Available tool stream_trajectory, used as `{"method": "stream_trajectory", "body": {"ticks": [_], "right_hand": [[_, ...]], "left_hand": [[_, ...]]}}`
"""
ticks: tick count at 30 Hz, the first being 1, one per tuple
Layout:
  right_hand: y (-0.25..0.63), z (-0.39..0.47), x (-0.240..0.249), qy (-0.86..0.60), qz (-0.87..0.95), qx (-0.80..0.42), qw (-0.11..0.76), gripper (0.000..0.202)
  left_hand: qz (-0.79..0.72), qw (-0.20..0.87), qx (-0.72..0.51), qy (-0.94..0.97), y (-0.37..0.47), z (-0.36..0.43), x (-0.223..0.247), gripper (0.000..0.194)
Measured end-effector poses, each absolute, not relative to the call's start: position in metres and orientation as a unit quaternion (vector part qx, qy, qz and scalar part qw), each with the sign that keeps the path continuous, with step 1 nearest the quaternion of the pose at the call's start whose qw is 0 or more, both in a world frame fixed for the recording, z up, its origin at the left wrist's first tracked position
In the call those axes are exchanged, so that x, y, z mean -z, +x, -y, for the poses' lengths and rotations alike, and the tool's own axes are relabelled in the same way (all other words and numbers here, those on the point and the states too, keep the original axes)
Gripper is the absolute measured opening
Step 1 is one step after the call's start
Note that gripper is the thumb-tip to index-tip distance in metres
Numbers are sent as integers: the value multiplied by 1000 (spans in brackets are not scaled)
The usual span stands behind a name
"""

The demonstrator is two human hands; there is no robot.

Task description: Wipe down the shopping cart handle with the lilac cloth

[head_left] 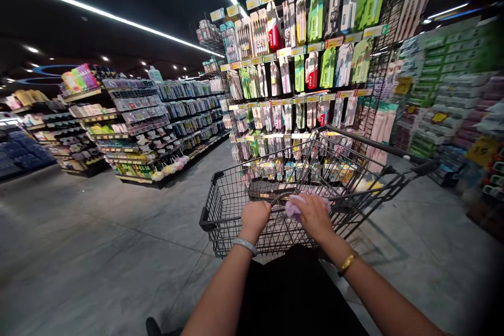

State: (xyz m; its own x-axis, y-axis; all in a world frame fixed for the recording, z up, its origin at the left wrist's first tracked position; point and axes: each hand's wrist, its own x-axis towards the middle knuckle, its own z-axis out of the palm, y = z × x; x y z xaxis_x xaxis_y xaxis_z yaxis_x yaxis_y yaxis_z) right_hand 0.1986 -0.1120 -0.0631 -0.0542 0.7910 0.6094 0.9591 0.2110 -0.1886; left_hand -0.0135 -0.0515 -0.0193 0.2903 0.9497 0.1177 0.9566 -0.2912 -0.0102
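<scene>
My right hand (315, 216) is closed around a soft, ruffled lavender bath puff (292, 210), which pokes out past the fingers on both sides. Beside it, my left hand (254, 218) is curled into a fist; whether anything thin is pinched in it does not show. Both hands are over the near side of a black wire shopping cart (226, 231). The cart stands sideways in front of me, its push handle (366, 142) at the right. Its basket shows mostly bare wire.
Just behind the cart rises a wire display rack (303, 97) hung with packaged toothbrushes. Stocked shelves (134, 126) stand at the left, with pink and yellow puffs (171, 168) low on their end. Stacked packs (444, 100) line the right. Grey floor (118, 241) extends left.
</scene>
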Motion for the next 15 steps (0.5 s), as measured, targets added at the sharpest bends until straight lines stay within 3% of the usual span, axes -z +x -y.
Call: {"method": "stream_trajectory", "body": {"ticks": [5,9,15], "right_hand": [[223,112,55,-520,802,111,274,56],[266,115,61,-587,735,163,298,53],[223,112,70,-600,713,168,320,46]], "left_hand": [[589,47,45,-805,-21,53,16,47],[598,55,55,-798,-19,54,15,46],[586,69,126,-798,36,68,10,41]]}}
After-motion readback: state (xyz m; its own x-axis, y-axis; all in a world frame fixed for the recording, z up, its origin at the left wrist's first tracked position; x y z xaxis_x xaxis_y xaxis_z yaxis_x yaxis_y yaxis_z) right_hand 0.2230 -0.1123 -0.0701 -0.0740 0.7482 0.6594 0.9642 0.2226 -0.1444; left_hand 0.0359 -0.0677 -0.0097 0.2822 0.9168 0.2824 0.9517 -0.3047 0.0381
